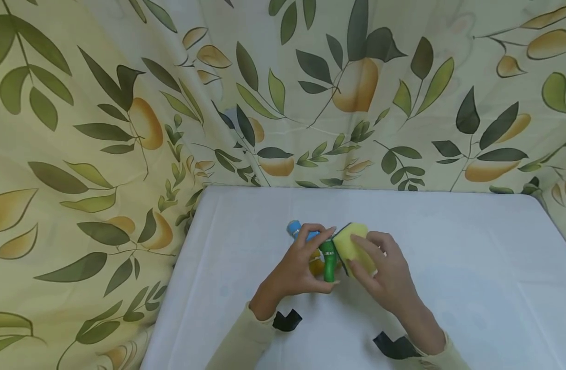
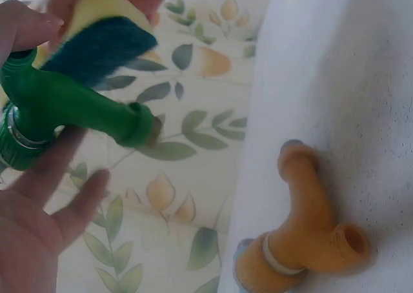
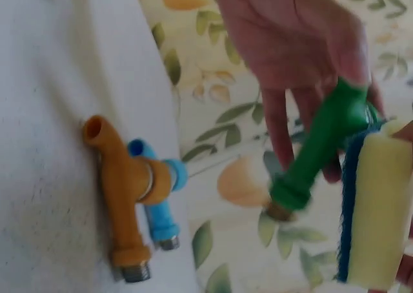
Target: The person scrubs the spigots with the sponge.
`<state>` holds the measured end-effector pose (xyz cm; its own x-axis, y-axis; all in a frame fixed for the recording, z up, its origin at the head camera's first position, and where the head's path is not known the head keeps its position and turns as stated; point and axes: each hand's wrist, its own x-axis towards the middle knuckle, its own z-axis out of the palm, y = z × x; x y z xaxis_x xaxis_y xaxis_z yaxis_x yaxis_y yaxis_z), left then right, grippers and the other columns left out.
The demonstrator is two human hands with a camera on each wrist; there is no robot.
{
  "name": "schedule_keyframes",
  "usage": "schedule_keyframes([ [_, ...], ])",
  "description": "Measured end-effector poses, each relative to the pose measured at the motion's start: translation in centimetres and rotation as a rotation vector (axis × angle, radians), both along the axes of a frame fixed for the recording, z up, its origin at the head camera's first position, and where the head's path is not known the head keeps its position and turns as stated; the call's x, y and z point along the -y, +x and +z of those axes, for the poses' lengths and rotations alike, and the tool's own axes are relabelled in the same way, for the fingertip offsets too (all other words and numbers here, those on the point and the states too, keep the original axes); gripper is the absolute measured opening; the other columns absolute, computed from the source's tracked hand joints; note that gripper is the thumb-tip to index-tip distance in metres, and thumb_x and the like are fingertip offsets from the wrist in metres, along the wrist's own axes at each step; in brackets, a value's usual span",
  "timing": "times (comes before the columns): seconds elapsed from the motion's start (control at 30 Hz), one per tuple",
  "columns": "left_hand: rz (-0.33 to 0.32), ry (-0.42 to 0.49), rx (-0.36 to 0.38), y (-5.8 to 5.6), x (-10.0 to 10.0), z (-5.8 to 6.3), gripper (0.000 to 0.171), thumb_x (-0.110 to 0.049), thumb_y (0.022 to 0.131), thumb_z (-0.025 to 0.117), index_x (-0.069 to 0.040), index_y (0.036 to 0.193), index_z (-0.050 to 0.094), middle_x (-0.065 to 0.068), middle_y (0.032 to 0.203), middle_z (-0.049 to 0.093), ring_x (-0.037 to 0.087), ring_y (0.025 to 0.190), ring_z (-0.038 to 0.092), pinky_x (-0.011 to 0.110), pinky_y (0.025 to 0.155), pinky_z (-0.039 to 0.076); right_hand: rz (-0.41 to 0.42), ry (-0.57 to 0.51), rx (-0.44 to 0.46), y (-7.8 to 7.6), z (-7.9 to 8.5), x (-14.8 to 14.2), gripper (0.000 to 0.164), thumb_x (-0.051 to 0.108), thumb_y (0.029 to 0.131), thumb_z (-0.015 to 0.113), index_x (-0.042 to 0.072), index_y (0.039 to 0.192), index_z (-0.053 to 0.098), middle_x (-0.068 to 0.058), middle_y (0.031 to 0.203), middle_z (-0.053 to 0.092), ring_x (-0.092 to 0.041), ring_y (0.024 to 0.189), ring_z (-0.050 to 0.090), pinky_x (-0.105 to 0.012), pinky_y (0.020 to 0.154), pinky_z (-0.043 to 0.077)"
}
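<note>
My left hand (image 1: 294, 268) pinches a green plastic tap (image 1: 329, 261) between thumb and fingers, up off the table. In the left wrist view the threaded end of the green tap (image 2: 90, 106) points right. My right hand (image 1: 391, 275) grips a yellow sponge (image 1: 355, 246) with a dark scouring side. That scouring side (image 3: 350, 202) faces the green tap and appears to touch it near its collar. Beyond my left hand, an orange tap (image 2: 306, 215) and a blue tap (image 3: 160, 215) lie side by side on the table.
The white-covered table (image 1: 472, 257) stretches out on both sides of my hands. A curtain with leaf and fruit print (image 1: 310, 139) hangs behind and to the left. Black pieces (image 1: 287, 320) show beside both wrists.
</note>
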<state>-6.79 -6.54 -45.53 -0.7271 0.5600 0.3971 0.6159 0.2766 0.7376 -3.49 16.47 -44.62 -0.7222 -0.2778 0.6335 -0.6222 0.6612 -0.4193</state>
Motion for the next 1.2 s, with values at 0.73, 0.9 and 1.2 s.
schedule_keyframes([
  [0.73, 0.013, -0.045, 0.051, 0.4, 0.2, 0.2, 0.104, -0.025, 0.066, 0.098, -0.010, 0.152, 0.041, 0.007, 0.135, 0.063, 0.016, 0.109, 0.062, 0.028, 0.099, 0.055, 0.085, 0.082, 0.011, -0.1, 1.4, -0.7, 0.043, 0.051, 0.100, 0.056, 0.018, 0.122, 0.073, -0.009, 0.110, 0.059, -0.019, 0.092, 0.052, -0.038, 0.072, 0.047],
  [0.9, 0.010, -0.046, 0.034, 0.4, 0.2, 0.1, 0.105, -0.027, 0.064, 0.099, -0.010, 0.151, 0.043, 0.006, 0.127, 0.066, 0.014, 0.105, 0.065, 0.030, 0.094, 0.057, 0.039, 0.073, 0.020, -0.2, 1.6, -0.7, 0.044, 0.050, 0.100, 0.054, 0.018, 0.124, 0.072, -0.009, 0.110, 0.057, -0.016, 0.092, 0.048, -0.031, 0.070, 0.044],
  [1.2, 0.000, -0.049, 0.005, 0.4, 0.3, 0.1, 0.104, -0.030, 0.064, 0.099, -0.009, 0.151, 0.045, 0.005, 0.131, 0.065, 0.013, 0.105, 0.062, 0.031, 0.094, 0.057, 0.058, 0.064, 0.085, 0.0, 1.8, -0.9, 0.042, 0.023, 0.082, 0.077, 0.019, 0.124, 0.072, -0.005, 0.111, 0.058, -0.012, 0.092, 0.050, -0.026, 0.068, 0.046],
])
